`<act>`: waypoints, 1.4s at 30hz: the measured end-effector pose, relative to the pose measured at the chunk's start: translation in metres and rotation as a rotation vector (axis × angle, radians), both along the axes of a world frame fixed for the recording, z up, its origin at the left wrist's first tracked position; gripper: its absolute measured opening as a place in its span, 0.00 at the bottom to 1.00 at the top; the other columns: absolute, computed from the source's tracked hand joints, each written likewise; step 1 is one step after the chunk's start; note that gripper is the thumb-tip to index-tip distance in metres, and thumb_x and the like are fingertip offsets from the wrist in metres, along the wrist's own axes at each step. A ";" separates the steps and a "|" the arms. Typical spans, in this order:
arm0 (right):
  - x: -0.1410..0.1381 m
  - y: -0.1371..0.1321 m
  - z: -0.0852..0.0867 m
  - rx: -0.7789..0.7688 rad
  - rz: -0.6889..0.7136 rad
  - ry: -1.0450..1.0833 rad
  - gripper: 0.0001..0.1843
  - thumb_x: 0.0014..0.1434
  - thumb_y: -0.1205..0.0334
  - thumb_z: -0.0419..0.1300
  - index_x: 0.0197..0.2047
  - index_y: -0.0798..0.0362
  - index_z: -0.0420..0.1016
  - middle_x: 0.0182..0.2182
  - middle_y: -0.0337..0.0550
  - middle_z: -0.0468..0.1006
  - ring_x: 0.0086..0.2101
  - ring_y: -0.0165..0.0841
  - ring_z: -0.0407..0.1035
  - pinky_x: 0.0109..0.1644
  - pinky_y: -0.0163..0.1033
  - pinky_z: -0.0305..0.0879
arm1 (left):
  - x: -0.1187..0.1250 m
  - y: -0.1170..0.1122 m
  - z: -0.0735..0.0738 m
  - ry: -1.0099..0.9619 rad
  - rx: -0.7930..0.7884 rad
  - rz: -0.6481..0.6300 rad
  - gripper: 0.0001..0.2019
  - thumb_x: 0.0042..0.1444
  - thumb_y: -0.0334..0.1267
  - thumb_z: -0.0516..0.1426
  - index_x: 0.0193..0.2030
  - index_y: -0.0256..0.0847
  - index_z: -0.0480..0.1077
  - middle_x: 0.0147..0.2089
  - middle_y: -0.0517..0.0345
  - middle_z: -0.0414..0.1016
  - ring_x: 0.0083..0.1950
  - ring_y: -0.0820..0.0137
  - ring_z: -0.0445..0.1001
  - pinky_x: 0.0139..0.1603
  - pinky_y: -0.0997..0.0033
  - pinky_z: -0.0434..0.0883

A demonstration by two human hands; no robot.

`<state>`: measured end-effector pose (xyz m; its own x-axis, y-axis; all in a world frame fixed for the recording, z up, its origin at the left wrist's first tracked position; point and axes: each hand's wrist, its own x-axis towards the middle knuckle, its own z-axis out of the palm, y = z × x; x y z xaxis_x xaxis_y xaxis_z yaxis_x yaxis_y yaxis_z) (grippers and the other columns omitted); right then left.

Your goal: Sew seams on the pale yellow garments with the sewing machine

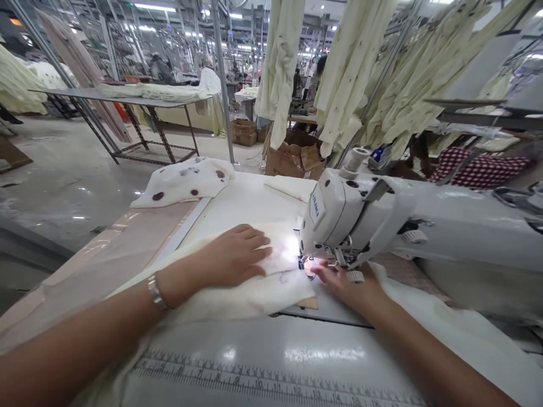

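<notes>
A pale cream cloth [254, 297] lies across the bed of a white sewing machine [335, 212], running up to its lit needle area. My left hand [235, 254] rests flat on this cloth, fingers stretched toward the needle, a silver bracelet on the wrist. Close by the presser foot [302, 262], on its right side, is my right hand [345, 282]. Its thumb and forefinger are drawn together there; what they hold, if anything, is too small to make out. The machine head partly covers this hand. More pale cloth [458, 328] lies beyond my right forearm.
A ruler strip [258, 384] runs along the table's front edge. White cloth with dark spots [184, 183] lies at the back left. Pale garments [280, 68] hang behind the machine, above a cardboard box [292, 161]. A metal-legged table [127, 96] stands farther left.
</notes>
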<state>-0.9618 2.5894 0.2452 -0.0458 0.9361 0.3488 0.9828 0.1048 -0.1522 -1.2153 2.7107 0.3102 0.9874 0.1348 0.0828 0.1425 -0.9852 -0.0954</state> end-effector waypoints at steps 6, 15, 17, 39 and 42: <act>-0.026 -0.012 0.011 -0.043 0.043 0.138 0.09 0.58 0.56 0.54 0.28 0.49 0.67 0.25 0.35 0.73 0.28 0.31 0.69 0.35 0.37 0.64 | -0.039 -0.119 -0.047 -0.176 -0.023 0.406 0.28 0.59 0.50 0.50 0.61 0.35 0.55 0.63 0.36 0.56 0.63 0.46 0.53 0.53 0.44 0.62; -0.004 -0.024 0.018 0.074 -0.125 0.074 0.15 0.60 0.54 0.49 0.32 0.54 0.71 0.33 0.50 0.73 0.38 0.43 0.67 0.41 0.47 0.62 | 0.028 -0.074 -0.017 -0.254 -0.329 0.176 0.09 0.60 0.35 0.50 0.46 0.36 0.64 0.54 0.47 0.66 0.60 0.63 0.60 0.63 0.54 0.58; -0.017 -0.027 0.018 0.050 -0.088 0.063 0.15 0.59 0.50 0.53 0.31 0.52 0.71 0.30 0.46 0.73 0.33 0.39 0.68 0.38 0.43 0.63 | 0.024 -0.067 -0.027 -0.199 -0.284 0.185 0.14 0.61 0.38 0.50 0.52 0.36 0.61 0.61 0.44 0.59 0.65 0.59 0.53 0.65 0.46 0.52; -0.039 -0.054 -0.001 -0.059 0.201 -0.222 0.30 0.63 0.50 0.46 0.62 0.62 0.55 0.61 0.52 0.54 0.60 0.44 0.51 0.57 0.59 0.61 | 0.028 -0.049 -0.032 -0.142 -0.174 0.099 0.14 0.64 0.42 0.45 0.51 0.40 0.63 0.59 0.49 0.61 0.60 0.62 0.59 0.63 0.53 0.51; -0.034 -0.046 0.000 -0.105 0.175 -0.182 0.31 0.63 0.49 0.44 0.63 0.62 0.53 0.62 0.52 0.53 0.60 0.44 0.52 0.57 0.60 0.59 | 0.032 -0.042 -0.032 -0.124 -0.194 0.133 0.15 0.64 0.44 0.45 0.51 0.40 0.63 0.61 0.49 0.60 0.61 0.63 0.59 0.64 0.53 0.50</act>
